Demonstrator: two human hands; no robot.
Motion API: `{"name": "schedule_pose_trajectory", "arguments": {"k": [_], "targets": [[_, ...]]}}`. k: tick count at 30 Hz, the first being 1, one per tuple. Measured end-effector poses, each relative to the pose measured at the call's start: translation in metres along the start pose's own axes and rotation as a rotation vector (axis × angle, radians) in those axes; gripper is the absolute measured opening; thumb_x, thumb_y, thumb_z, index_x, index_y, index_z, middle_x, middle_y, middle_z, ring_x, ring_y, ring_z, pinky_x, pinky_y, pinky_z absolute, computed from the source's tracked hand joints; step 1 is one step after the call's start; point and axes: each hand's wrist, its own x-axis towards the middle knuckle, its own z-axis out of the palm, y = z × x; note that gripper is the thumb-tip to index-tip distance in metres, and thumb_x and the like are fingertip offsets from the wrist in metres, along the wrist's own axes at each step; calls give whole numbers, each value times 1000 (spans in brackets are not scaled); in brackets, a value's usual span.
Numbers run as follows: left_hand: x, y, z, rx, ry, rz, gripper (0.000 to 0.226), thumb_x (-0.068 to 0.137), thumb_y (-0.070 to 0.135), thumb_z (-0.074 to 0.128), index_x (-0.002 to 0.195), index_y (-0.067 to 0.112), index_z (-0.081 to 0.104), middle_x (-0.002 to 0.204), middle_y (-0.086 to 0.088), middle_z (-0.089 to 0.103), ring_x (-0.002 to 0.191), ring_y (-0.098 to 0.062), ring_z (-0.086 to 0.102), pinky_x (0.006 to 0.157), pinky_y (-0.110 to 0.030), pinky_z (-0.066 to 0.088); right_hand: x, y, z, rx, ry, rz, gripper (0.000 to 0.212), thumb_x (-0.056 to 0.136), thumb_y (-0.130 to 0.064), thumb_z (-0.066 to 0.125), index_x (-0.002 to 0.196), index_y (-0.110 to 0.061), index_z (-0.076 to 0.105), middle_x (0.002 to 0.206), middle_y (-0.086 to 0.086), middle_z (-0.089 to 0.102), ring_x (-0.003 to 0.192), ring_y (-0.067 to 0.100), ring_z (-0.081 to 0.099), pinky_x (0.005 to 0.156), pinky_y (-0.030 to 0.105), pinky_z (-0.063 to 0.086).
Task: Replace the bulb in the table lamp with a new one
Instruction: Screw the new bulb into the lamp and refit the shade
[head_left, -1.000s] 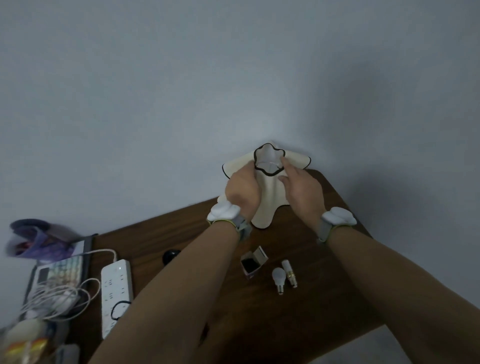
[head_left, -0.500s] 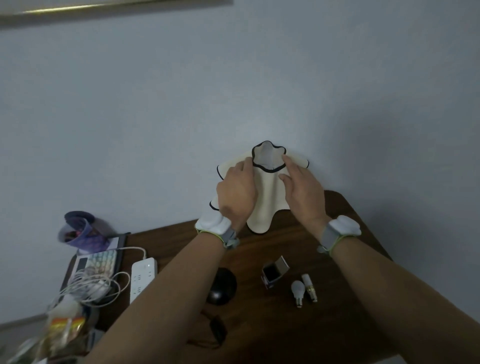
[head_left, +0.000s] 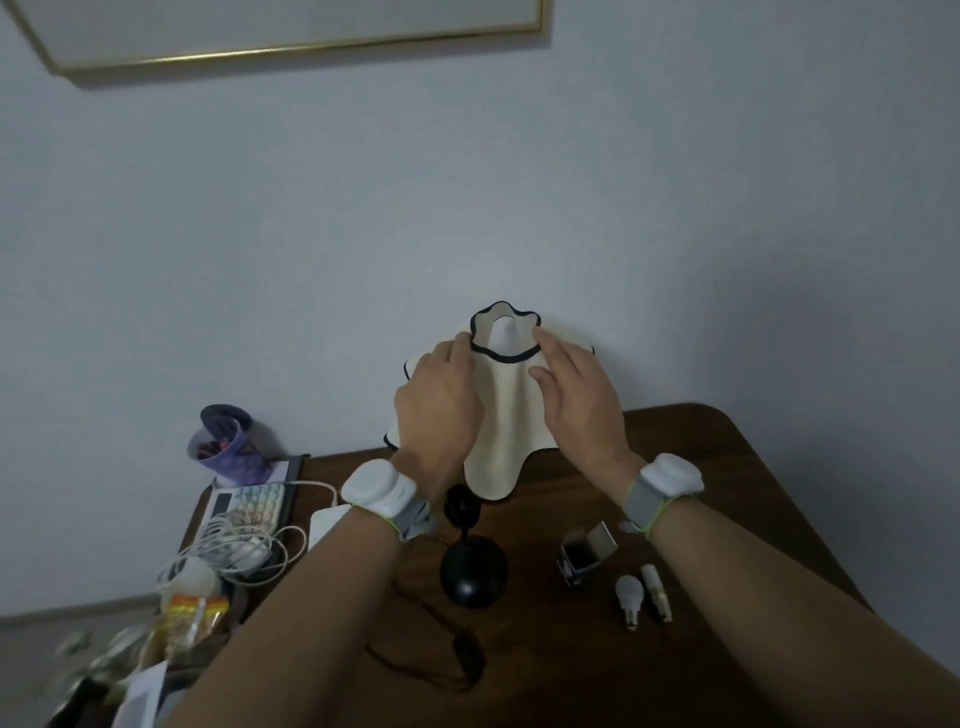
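Note:
A cream wavy lampshade (head_left: 501, 415) with a dark rim stands at the back of the wooden table (head_left: 727, 493). A white bulb (head_left: 505, 332) shows inside the shade's top opening. My left hand (head_left: 439, 415) grips the shade's left side and my right hand (head_left: 576, 395) presses its right side near the top rim. The lamp's black round base (head_left: 474, 571) sits below, between my forearms. A round white bulb (head_left: 629, 597) and a slim bulb (head_left: 655, 590) lie on the table at the right, next to an open small bulb box (head_left: 584, 553).
A black cord with an inline switch (head_left: 467, 652) runs from the base. At the left lie a white power strip (head_left: 324, 522), coiled white cables (head_left: 234, 551), a keyboard (head_left: 249, 512) and a purple cup (head_left: 226, 441). A gold-framed picture (head_left: 291, 47) hangs on the wall.
The view has tilted upward, so the picture frame and the lamp's black base now show. The bulb is now visible in the shade's opening. Both hands stay on the shade.

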Motion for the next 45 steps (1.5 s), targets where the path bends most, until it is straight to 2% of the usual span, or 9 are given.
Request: {"name": "schedule_pose_trajectory", "arguments": {"k": [15,21,24,27,33,37,45], "targets": [[-58,-40,-29,39,27,-117,48,95,7,53,143,17,51,120,-3,64,104,-30,63,60,-36,36,-34,-55,25,72,-1,-70,43,108,-25,48,148,-11,51,120,8,61,105,28,58,98,43,50],[-81,-42,-37,84,71,-89,51,85,0,60,134,12,60,104,-4,67,87,-29,65,49,-31,33,-47,-68,20,129,2,-68,42,108,-21,49,149,-11,51,121,9,60,108,29,57,99,42,50],[-96,-47,-38,96,97,-66,51,84,-1,63,134,10,60,103,-5,69,85,-28,66,48,-31,36,-58,-73,17,167,-2,-71,42,109,-23,47,150,-12,50,122,7,59,109,27,57,99,41,49],[-109,-49,-35,77,48,-81,51,85,-1,63,136,8,60,105,-6,69,89,-30,67,48,-32,39,-70,-75,16,168,-24,-75,42,109,-22,48,150,-12,51,121,6,59,108,26,57,99,39,49],[-115,-47,-27,82,-40,-119,46,89,0,61,135,7,61,105,-8,69,89,-30,67,49,-32,37,-80,-71,21,150,-72,-31,42,104,-12,56,145,-6,56,120,11,62,108,29,59,97,45,51],[-121,-48,-21,33,-78,-139,50,89,-2,59,138,5,59,110,-11,69,95,-32,68,52,-39,52,-86,-69,21,149,-106,-21,41,105,-15,54,145,-7,56,122,10,62,110,27,58,98,42,51],[-120,-47,-21,57,-75,-121,51,85,-3,61,136,4,61,107,-10,70,93,-32,68,50,-38,50,-89,-68,20,164,-110,5,41,106,-19,52,146,-9,55,122,8,62,110,25,58,99,37,50]]}}
